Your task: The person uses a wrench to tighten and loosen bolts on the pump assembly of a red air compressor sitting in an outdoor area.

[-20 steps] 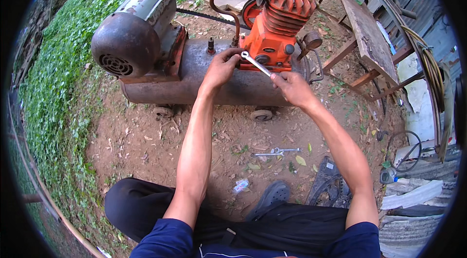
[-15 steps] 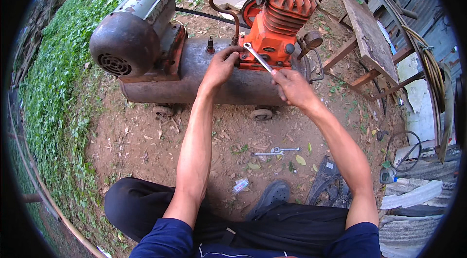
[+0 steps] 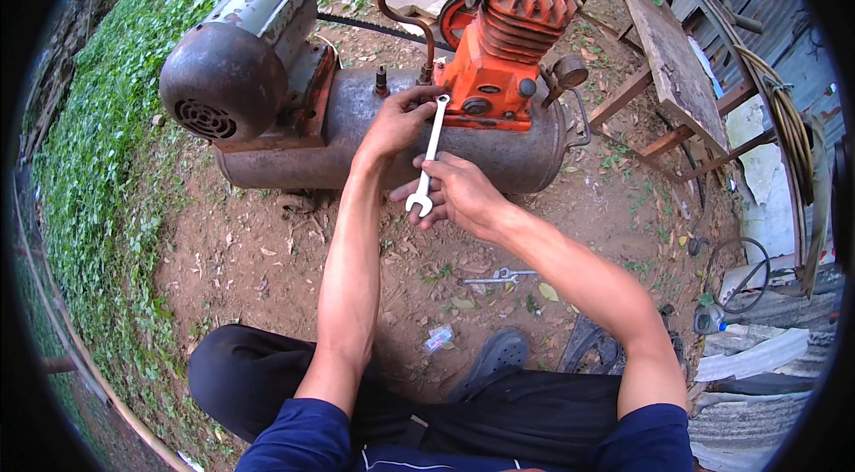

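A silver combination wrench [image 3: 434, 144] slants across the front of the air compressor's tank [image 3: 352, 166], ring end up at the base of the orange pump head [image 3: 485, 87]. My right hand [image 3: 465, 194] holds its lower part, thumb on the shank and fingers behind, with the open jaw showing below. My left hand [image 3: 394, 128] reaches to the left front corner of the pump base. Its fingertips are drawn together right beside the ring end. Whatever they pinch, and any bolt under the ring, is hidden.
A motor [image 3: 227, 71] sits on the tank's left, a belt [image 3: 383, 28] behind it. A pressure gauge [image 3: 570, 71] stands right of the pump. More wrenches [image 3: 499, 278] lie on the dirt near my shoe [image 3: 497, 361]. A wooden bench [image 3: 663, 62] is at right.
The wrench has swung clockwise, its lower end moving from the right to point down toward me. My right hand has moved left with it. The left hand stays by the pump base.
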Tool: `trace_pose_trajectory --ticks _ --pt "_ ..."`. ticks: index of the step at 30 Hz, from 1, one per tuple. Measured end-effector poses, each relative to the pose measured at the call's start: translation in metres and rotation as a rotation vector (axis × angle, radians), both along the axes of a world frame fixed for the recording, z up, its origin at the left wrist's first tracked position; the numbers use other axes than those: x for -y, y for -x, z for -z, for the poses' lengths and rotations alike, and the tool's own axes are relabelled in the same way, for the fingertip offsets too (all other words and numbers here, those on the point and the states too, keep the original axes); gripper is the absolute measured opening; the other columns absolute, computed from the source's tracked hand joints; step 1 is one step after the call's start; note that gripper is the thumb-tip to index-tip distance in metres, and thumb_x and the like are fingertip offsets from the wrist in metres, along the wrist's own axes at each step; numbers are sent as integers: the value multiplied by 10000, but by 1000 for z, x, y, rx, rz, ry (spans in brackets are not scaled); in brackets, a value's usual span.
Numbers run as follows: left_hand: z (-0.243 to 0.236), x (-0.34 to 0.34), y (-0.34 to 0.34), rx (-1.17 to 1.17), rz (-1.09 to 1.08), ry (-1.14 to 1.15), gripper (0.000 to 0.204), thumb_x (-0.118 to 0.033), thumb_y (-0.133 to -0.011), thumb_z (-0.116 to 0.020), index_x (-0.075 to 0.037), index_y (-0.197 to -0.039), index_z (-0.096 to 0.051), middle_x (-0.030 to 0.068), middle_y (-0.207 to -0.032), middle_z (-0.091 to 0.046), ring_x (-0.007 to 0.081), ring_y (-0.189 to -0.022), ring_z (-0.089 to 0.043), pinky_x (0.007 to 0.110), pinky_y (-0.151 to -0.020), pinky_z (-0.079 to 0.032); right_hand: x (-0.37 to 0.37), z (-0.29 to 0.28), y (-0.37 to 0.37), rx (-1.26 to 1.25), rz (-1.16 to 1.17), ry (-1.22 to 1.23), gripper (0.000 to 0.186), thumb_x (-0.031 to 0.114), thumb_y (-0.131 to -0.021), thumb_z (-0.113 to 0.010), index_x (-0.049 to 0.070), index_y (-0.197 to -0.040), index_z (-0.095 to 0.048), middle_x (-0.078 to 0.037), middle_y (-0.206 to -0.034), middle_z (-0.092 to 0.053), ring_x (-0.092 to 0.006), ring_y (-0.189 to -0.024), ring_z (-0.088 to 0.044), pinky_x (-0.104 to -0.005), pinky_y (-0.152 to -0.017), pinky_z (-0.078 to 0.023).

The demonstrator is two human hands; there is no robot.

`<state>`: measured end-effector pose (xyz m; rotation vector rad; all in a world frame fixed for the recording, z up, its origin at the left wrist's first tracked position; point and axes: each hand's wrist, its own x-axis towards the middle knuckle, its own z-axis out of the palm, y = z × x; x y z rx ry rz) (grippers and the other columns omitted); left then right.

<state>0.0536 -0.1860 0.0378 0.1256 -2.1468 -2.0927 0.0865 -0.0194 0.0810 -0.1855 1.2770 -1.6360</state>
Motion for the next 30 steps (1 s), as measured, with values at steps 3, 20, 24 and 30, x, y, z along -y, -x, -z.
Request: trace_pose_trajectory --ticks 3,20,24,30 --pt "-9 5 -6 51 51 0 350 -91 -905 -583 -37 -1250 -591 58 -1126 -650 130 -1026 -569 276 -916 -436 10 11 -3 72 42 108 248 263 -1006 -366 70 -1161 -352 -288 -1008 -633 -287 -707 -674 -346 -572 -576" --pt "-11 -2 -4 35 37 73 402 -45 -830 -665 -3 -1222 -588 91 -1065 -664 143 -956 -619 288 -866 -480 -27 20 5 -120 -49 -95 350 333 -1014 -321 25 -1125 -444 -127 -740 -654 -155 -453 -580 -228 -329 -410" --pt "-4 1 -3 3 25 77 353 -75 -835 -652 15 -1172 -598 117 -1019 -667 158 -908 -634 293 -821 -497 -41 12 18 -154 -143 -177 425 416 -1014 -329 28 -1096 -482 -73 -649 -617 -92 -398 -510 -202 -310 -311" --pt "9 5 2 44 -78 69 238 -77 -879 -545 15 -1094 -590 78 -974 -663 131 -824 -604 268 -755 -467 -68 3 59 -526 -252 -515 540 553 -945 -455 28 -970 -580 10 -520 -469 -52 -395 -398 -219 -364 -274"
